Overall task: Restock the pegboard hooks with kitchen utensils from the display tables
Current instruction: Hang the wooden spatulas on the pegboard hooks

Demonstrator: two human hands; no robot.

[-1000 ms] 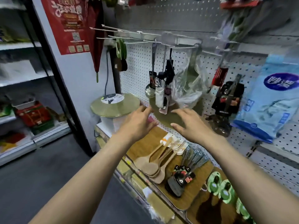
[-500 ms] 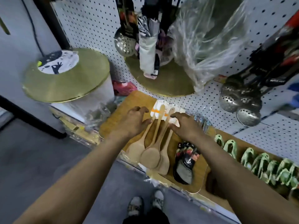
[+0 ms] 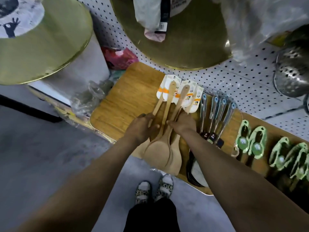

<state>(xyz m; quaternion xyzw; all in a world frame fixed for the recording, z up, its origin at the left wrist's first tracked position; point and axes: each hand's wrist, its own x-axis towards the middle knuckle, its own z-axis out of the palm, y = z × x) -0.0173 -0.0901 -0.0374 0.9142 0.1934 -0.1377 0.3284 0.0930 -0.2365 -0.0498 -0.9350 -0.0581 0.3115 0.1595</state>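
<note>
Several wooden spatulas with white and orange card labels lie fanned on a wooden display table, blades toward me. My left hand presses on the handles from the left, fingers curled over them. My right hand closes on the handles from the right. Both hands meet at the middle of the bundle. The white pegboard rises just behind the table.
Steel-handled utensils lie right of the spatulas, then green packaged tools. A gold round board and a steel skimmer hang on the pegboard. A gold-topped white drum stands at left. My shoes are on grey floor.
The view has tilted down and closer to the table. Both hands slid from the labelled ends of the spatulas down to the handles' middle and closed around them.
</note>
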